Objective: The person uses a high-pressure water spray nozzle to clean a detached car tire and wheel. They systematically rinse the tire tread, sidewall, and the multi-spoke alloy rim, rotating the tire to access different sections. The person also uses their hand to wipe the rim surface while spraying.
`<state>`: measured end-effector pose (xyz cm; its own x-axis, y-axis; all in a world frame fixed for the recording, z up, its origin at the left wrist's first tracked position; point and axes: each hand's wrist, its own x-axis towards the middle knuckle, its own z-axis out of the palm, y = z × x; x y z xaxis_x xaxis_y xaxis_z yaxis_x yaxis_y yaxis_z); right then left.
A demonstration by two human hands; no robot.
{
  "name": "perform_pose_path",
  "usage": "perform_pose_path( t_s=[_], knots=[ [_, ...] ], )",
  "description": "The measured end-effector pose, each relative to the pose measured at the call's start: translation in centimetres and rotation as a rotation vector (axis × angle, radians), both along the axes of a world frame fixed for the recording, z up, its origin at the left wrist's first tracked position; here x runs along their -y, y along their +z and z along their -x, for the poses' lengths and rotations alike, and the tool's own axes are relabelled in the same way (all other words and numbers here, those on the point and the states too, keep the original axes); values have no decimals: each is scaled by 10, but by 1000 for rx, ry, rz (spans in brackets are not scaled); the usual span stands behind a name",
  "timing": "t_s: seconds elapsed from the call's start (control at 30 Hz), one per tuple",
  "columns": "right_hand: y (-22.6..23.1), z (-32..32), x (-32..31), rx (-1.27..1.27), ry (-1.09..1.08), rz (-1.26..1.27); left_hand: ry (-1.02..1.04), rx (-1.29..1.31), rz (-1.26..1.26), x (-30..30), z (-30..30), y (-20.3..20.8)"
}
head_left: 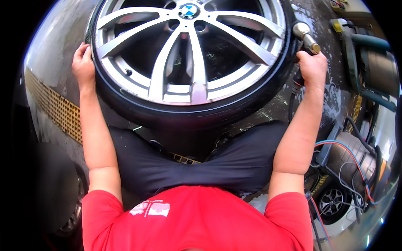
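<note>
The wheel [197,62] lies between left grip [85,67], at its edge, and right grip [313,69].

We're up at the head, looking steeply down; red shirt [201,221] close below, wheel [198,62] beyond; fisheye edges bending into black.

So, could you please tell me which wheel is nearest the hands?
The large silver wheel at the top: the left hand is at its edge, while the lower right wheel and lower left wheel are farther away.
</note>
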<state>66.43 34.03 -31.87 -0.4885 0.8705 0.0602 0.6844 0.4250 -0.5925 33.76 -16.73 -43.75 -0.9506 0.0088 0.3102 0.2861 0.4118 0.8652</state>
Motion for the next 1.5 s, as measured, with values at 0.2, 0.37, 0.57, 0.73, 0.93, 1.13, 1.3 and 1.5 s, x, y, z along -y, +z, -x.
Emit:
perform_pose_path(
  t_s=[0.2, 0.37, 0.57, 0.73, 0.93, 1.13, 1.3, 1.5],
  knots=[
    [-5, -8, -17, -32, 35, 32, 36, -68, 111, -15, -8, 5],
    [-10, -6, -18, -8, 20, 14, 61, -124, 165, -11, -7, 3],
    [-10, -6, -19, 5, 40, 61, 73, -143, 186, -14, -14, 9],
    [-12, -11, -24, 4, 49, 55, 91, -173, 213, -23, -21, 14],
    [-13, -7, -22, 12, 23, 20, 106, -164, 220, -26, -25, 20],
    [-13, -9, -22, -24, 41, 79, 106, -150, 206, -26, -27, 20],
    [-13, -7, -19, -25, 43, 39, 111, -151, 221, -26, -28, 21],
    [-13, -8, -20, -7, 49, 48, 100, -159, 228, -27, -27, 21]
  ],
)
